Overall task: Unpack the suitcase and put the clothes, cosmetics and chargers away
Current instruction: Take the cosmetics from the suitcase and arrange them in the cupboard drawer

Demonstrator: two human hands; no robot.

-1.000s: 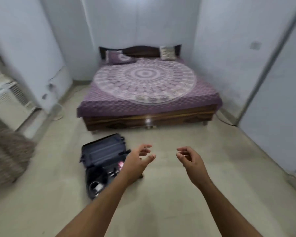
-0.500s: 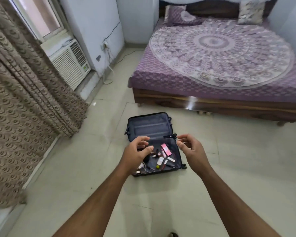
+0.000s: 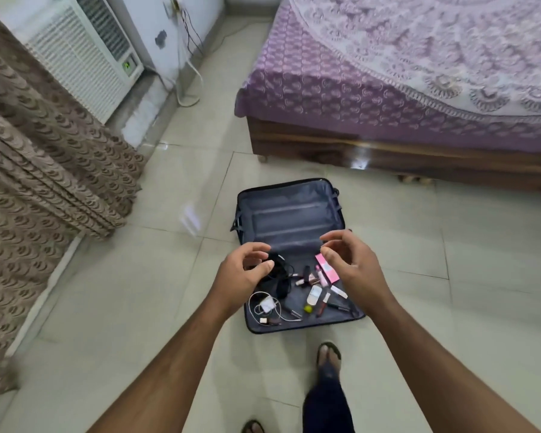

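Your left hand and right hand hang in the air above the open suitcase, fingers loosely curled and holding nothing — neither touches anything yet. Everything you need lies straight below and slightly ahead of them, in the near half of the case on the floor. That is the relation that counts: the case's long axis runs away from you toward the bed, with the bare lid half at the far end and the loaded half toward your feet.

Under your left hand, at the near-left corner of the case, lie the white charger with its looped cable and a dark bundle of cord. Under your right hand, toward the right edge, lie the cosmetics — a pink box, a small clear bottle, and several tubes too small to name.

No clothes show in the case. A straight reach down should do — left for chargers, right for cosmetics.
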